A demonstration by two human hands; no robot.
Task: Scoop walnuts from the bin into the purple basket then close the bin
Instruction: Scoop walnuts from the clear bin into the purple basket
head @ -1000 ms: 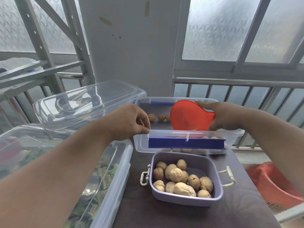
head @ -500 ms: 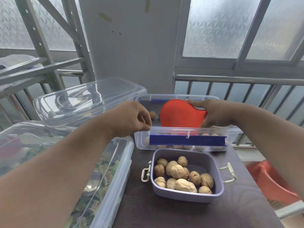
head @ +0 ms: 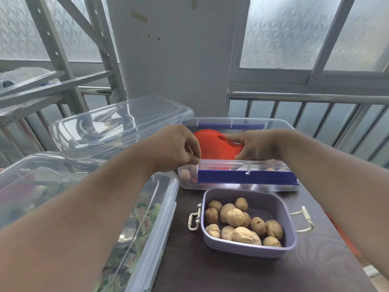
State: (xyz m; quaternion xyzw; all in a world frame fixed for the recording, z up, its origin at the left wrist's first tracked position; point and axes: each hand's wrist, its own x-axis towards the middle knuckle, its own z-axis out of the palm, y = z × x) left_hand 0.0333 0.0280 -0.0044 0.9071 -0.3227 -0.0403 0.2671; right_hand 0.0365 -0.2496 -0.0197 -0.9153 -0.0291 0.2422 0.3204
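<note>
Sunk lower into the bin [head: 237, 187] at 12 o'clock since a second ago, right hand [head: 255, 145] gripping red scoop [head: 216, 144], left hand [head: 174, 147] pinching the near rim; light, stiff, smooth plastic, best held by its handle; tan walnuts [head: 235, 218] heaped in purple basket [head: 291, 241] at 6.

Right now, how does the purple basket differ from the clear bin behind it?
The purple basket is opaque, small and piled with walnuts; the clear bin is see-through, longer and shows only a few. The basket has white side handles, the bin blue latches. Both hands are at the bin, none at the basket. Both stand lidless on the dark table.
</note>
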